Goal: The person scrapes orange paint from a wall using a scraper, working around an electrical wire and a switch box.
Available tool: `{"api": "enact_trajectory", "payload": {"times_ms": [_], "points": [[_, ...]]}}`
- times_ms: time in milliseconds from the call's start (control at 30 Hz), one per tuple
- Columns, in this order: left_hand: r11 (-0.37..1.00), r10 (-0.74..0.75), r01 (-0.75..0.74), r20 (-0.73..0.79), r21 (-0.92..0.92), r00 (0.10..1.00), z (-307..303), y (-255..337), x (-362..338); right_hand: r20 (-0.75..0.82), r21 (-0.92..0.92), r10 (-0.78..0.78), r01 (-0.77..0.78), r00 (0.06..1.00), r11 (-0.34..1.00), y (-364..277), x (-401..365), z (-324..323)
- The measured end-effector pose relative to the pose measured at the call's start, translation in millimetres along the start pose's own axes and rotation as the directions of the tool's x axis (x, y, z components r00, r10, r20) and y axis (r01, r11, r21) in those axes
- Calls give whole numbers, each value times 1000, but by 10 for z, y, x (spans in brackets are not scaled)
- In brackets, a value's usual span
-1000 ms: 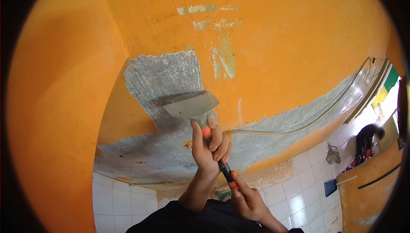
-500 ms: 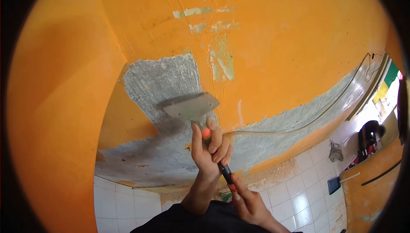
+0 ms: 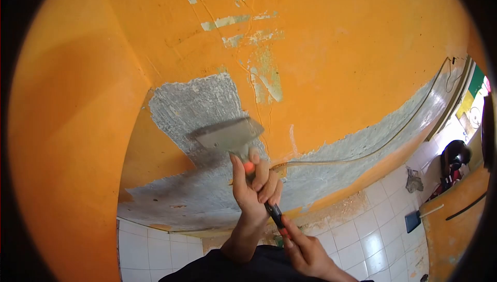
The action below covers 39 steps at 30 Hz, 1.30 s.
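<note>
A wide-bladed scraper (image 3: 231,135) lies against the orange wall, its blade over the lower right part of a bare grey patch (image 3: 194,98). My left hand (image 3: 253,186) is closed round the upper handle, just below the blade, with the thumb and a finger reaching toward the blade's neck. Lower down, my right hand (image 3: 309,253) grips the black and red end of the handle (image 3: 274,214). Both palms hide part of the handle. Orange paint (image 3: 331,75) borders the patch on its upper and right sides.
A cable (image 3: 357,161) runs along the scraped grey band toward the right. White tiles (image 3: 362,240) cover the lower area. At far right a person (image 3: 452,163) bends down near a hanging plastic bag (image 3: 414,180) and a blue dustpan-like object (image 3: 412,222).
My view has shifted slightly, so the wall sits a little lower in it. The blade has moved slightly up relative to the wall. Both hands keep their hold on the scraper.
</note>
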<state>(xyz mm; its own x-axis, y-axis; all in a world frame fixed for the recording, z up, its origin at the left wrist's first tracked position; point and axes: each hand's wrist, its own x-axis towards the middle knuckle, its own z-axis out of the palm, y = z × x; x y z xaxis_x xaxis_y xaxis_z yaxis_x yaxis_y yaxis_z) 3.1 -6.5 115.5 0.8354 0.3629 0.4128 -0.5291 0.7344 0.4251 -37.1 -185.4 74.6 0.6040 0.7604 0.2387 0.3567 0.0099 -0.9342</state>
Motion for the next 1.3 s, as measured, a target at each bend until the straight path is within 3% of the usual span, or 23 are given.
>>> {"api": "enact_trajectory", "payload": {"times_ms": [100,200,333,400,533,600,633,700,733,800,1133,1200,1300], "points": [[998,48,-49,19,40,999,70,49,46,49,37,31,-32,998,999,-63,99,-53],[1000,0,0,18,13,1000,64,52,23,70,97,82,-89,994,991,-101,-15,-46],[1000,16,-17,36,13,999,141,103,124,34,3,-7,7,999,1000,-212,102,-121],[999,32,-32,19,11,999,250,144,145,38,158,-29,23,999,987,-303,134,-151],[1000,5,-6,37,22,999,166,96,58,-61,126,-156,163,986,979,-248,101,-115],[1000,0,0,41,6,999,270,148,127,65,51,-178,175,982,983,-295,135,-204],[1000,1,-1,46,-6,999,314,169,140,70,52,-172,169,983,984,-299,133,-220],[1000,1,-1,42,-1,999,246,150,112,208,180,12,-50,978,982,-314,121,-237],[1000,2,-3,56,5,998,233,142,132,205,177,6,-43,979,983,-303,109,-207],[1000,3,-4,59,16,998,237,139,121,-7,188,-84,84,996,979,-292,98,-99],[999,30,-31,63,20,998,294,166,184,183,231,99,-140,978,963,-385,128,-195],[1000,31,-31,44,2,999,419,207,231,69,219,-84,67,994,973,-431,231,-247],[999,43,-43,46,1,998,433,195,190,27,255,-148,137,989,957,-428,169,-198]]}}
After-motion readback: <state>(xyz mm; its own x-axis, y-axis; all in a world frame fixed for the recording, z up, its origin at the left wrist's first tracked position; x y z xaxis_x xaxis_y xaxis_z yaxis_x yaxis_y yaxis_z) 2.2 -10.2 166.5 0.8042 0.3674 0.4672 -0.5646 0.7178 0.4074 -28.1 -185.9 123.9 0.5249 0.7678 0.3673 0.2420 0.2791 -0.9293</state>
